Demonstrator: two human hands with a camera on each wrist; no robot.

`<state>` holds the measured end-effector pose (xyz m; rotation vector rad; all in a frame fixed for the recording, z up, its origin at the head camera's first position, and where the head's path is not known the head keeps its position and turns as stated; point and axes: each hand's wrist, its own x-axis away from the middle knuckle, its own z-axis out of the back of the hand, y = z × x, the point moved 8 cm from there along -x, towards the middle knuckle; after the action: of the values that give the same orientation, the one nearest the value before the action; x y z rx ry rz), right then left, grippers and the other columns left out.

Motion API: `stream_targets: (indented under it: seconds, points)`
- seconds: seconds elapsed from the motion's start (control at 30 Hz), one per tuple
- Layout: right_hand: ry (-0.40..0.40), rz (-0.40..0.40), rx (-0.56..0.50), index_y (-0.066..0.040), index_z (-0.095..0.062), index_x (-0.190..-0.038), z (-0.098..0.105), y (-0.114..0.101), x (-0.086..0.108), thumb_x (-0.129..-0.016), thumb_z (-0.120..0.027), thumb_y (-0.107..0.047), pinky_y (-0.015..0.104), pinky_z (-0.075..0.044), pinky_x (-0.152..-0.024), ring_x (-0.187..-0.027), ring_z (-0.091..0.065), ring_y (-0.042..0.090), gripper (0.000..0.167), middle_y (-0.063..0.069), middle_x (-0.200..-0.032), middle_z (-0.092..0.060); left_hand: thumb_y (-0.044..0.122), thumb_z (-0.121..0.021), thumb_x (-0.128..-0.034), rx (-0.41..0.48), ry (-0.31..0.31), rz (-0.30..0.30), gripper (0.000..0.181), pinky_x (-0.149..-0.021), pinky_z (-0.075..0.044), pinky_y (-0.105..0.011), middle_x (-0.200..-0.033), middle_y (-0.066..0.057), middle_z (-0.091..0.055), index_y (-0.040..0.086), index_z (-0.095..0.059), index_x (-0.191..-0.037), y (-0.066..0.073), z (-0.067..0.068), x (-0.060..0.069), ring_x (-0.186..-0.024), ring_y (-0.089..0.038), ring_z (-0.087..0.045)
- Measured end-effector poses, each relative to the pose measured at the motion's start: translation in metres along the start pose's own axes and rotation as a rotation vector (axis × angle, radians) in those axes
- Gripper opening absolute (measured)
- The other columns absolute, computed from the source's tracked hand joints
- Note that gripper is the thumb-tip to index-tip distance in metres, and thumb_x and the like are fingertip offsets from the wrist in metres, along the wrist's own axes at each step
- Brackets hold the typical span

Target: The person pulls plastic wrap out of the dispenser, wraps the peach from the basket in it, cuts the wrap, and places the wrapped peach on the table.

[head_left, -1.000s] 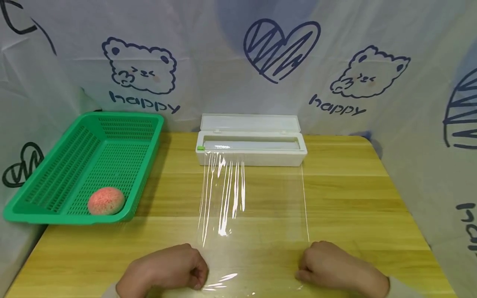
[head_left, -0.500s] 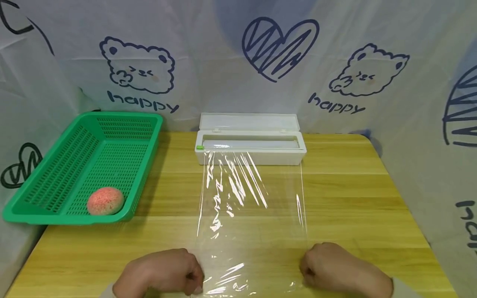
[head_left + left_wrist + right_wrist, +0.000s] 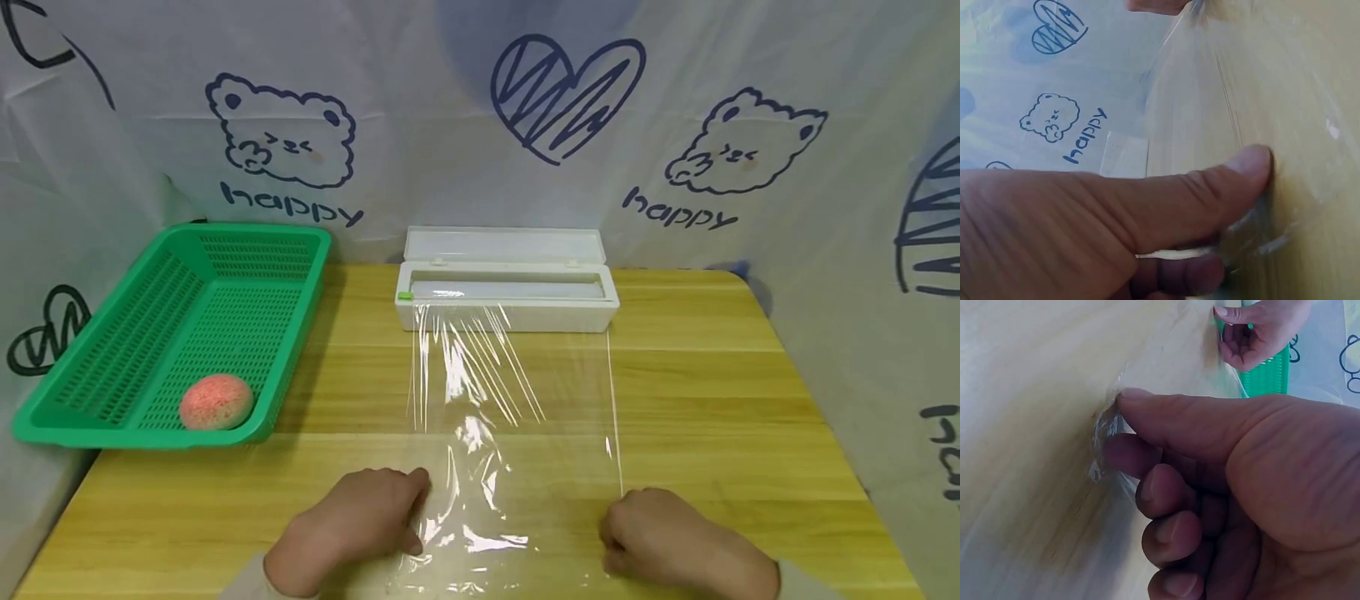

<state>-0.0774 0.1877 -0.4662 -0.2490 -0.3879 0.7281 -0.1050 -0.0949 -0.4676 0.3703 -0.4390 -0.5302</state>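
A sheet of clear plastic wrap (image 3: 540,450) stretches from a white wrap dispenser box (image 3: 517,317) toward the near side of the table. My right hand (image 3: 660,533) pinches its near right corner between thumb and index finger; in the right wrist view the bunched wrap (image 3: 1107,440) shows at the fingertips, the other fingers curled. My left hand (image 3: 360,512) is at the sheet's left edge, thumb and index finger spread apart. In the left wrist view the thumb (image 3: 1210,190) lies straight against or just over the wrap; whether it touches I cannot tell.
A green plastic basket (image 3: 225,333) stands at the left with a pink speckled round object (image 3: 217,402) inside. The dispenser's lid (image 3: 502,246) is raised; a small green slider (image 3: 406,296) sits at its left end. A printed cloth (image 3: 450,125) hangs behind the wooden table (image 3: 712,375).
My left hand has loosened its grip on the wrap and moved slightly forward, thumb and fingers parting. The left part of the sheet has slackened and wrinkled. My right hand keeps its pinch.
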Motion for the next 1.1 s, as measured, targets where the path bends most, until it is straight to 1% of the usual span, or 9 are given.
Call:
stream_targets:
  seconds: [0.1, 0.2, 0.4, 0.5, 0.67, 0.77, 0.9, 1.0, 1.1]
  points:
    - [-0.032, -0.027, -0.001, -0.03, -0.055, -0.063, 0.001, 0.001, 0.003, -0.078, -0.089, -0.031, 0.024, -0.042, -0.058, -0.055, -0.038, -0.002, 0.038, -0.023, -0.059, -0.044, 0.028, -0.095, -0.0728, 0.0, -0.013, 0.031, 0.046, -0.055, -0.041, -0.032, -0.064, 0.01, -0.05, 0.02, -0.052, -0.085, -0.003, -0.002, 0.001, -0.058, -0.011, -0.046]
    - [-0.063, -0.035, -0.029, -0.03, -0.056, -0.064, 0.003, 0.001, 0.006, -0.08, -0.088, -0.032, 0.022, -0.039, -0.056, -0.055, -0.038, -0.002, 0.036, -0.023, -0.061, -0.045, 0.027, -0.094, -0.0735, 0.005, -0.013, 0.044, 0.043, -0.057, -0.042, -0.033, -0.065, 0.009, -0.05, 0.02, -0.053, -0.085, -0.004, -0.002, 0.002, -0.059, -0.012, -0.047]
    - [-0.143, -0.028, -0.175, -0.027, -0.047, -0.057, 0.019, 0.002, 0.005, -0.091, -0.081, -0.036, 0.019, -0.026, -0.048, -0.051, -0.022, -0.002, 0.048, -0.022, -0.055, -0.027, 0.028, -0.094, -0.0732, -0.008, -0.008, 0.057, 0.043, -0.059, -0.044, -0.034, -0.065, 0.008, -0.051, 0.02, -0.053, -0.082, -0.003, 0.0, 0.003, -0.061, -0.012, -0.048]
    - [-0.095, -0.037, -0.206, -0.028, -0.045, -0.058, 0.034, 0.006, -0.004, -0.095, -0.078, -0.031, 0.019, -0.026, -0.05, -0.05, -0.021, -0.002, 0.05, -0.021, -0.055, -0.025, 0.029, -0.094, -0.0726, -0.028, 0.004, 0.057, 0.043, -0.059, -0.045, -0.035, -0.065, 0.008, -0.051, 0.021, -0.053, -0.082, -0.002, 0.001, 0.003, -0.061, -0.012, -0.048]
    - [0.025, -0.033, -0.083, -0.029, -0.051, -0.069, 0.036, 0.007, -0.021, -0.095, -0.08, -0.029, 0.022, -0.035, -0.057, -0.057, -0.035, -0.002, 0.039, -0.019, -0.064, -0.04, 0.031, -0.096, -0.0692, -0.066, 0.029, 0.064, 0.046, -0.057, -0.047, -0.039, -0.066, 0.007, -0.052, 0.02, -0.053, -0.082, -0.002, 0.001, 0.003, -0.061, -0.014, -0.05]
    - [0.007, -0.035, -0.027, -0.029, -0.053, -0.072, 0.025, 0.008, -0.025, -0.089, -0.085, -0.025, 0.024, -0.036, -0.059, -0.06, -0.038, -0.001, 0.037, -0.019, -0.067, -0.044, 0.035, -0.097, -0.0682, -0.067, 0.033, 0.067, 0.048, -0.057, -0.047, -0.039, -0.066, 0.007, -0.052, 0.02, -0.053, -0.082, -0.004, 0.001, 0.002, -0.061, -0.014, -0.051]
    - [-0.023, -0.039, -0.038, -0.029, -0.053, -0.07, 0.016, 0.009, -0.025, -0.084, -0.087, -0.019, 0.024, -0.037, -0.058, -0.059, -0.039, -0.001, 0.038, -0.02, -0.065, -0.045, 0.041, -0.096, -0.0697, -0.032, 0.016, 0.07, 0.047, -0.058, -0.045, -0.038, -0.066, 0.007, -0.052, 0.02, -0.055, -0.081, -0.009, 0.004, 0.003, -0.062, -0.014, -0.05]
    - [-0.011, -0.032, -0.043, -0.029, -0.053, -0.069, 0.017, 0.009, -0.025, -0.086, -0.086, -0.021, 0.023, -0.037, -0.058, -0.058, -0.039, -0.001, 0.038, -0.021, -0.063, -0.045, 0.045, -0.093, -0.0729, -0.005, 0.003, 0.07, 0.044, -0.059, -0.044, -0.036, -0.067, 0.009, -0.052, 0.022, -0.056, -0.079, -0.013, 0.009, 0.005, -0.063, -0.013, -0.049]
    - [0.008, -0.028, -0.042, -0.029, -0.051, -0.067, 0.019, 0.009, -0.026, -0.089, -0.084, -0.025, 0.023, -0.035, -0.057, -0.056, -0.035, -0.002, 0.04, -0.021, -0.061, -0.041, 0.045, -0.088, -0.0803, 0.01, 0.002, 0.06, 0.036, -0.058, -0.042, -0.034, -0.067, 0.011, -0.053, 0.025, -0.058, -0.077, -0.014, 0.014, 0.008, -0.062, -0.011, -0.048]
